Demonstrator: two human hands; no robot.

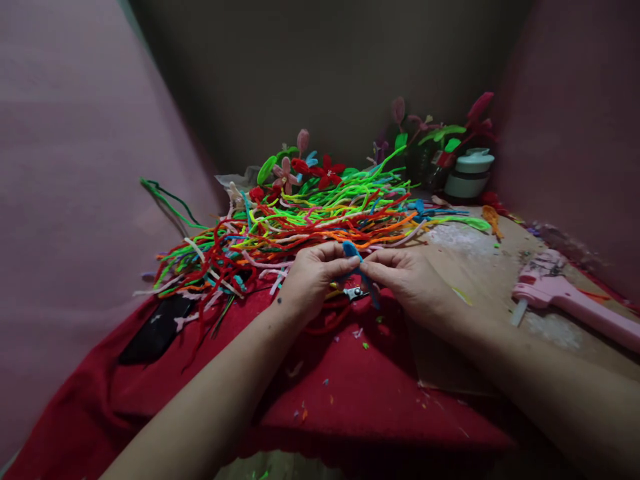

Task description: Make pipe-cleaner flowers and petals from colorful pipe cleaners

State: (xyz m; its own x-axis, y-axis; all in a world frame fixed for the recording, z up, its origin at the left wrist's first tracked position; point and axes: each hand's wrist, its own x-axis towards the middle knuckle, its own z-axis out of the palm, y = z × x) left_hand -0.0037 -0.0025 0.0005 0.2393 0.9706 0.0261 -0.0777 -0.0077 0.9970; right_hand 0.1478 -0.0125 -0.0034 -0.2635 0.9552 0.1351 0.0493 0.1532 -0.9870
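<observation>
Between my two hands is a blue pipe cleaner (351, 251), bent into a small shape with a tail hanging down. My left hand (320, 275) pinches it between thumb and forefinger. From the other side my right hand (397, 272) grips it, thumb and forefinger pressed together close to the left fingertips. Under the hands, a pair of scissors (354, 293) shows only in part. Just beyond lies a big heap of pipe cleaners (320, 217) in green, orange, red, white and pink.
A pink glue gun (555, 291) rests on the cardboard (465, 257) at right. A black phone (157, 330) lies on the red cloth (360, 400) at left. Behind the heap are fuzzy flowers (327, 172) and a lidded pale jar (469, 175). Walls close in on both sides.
</observation>
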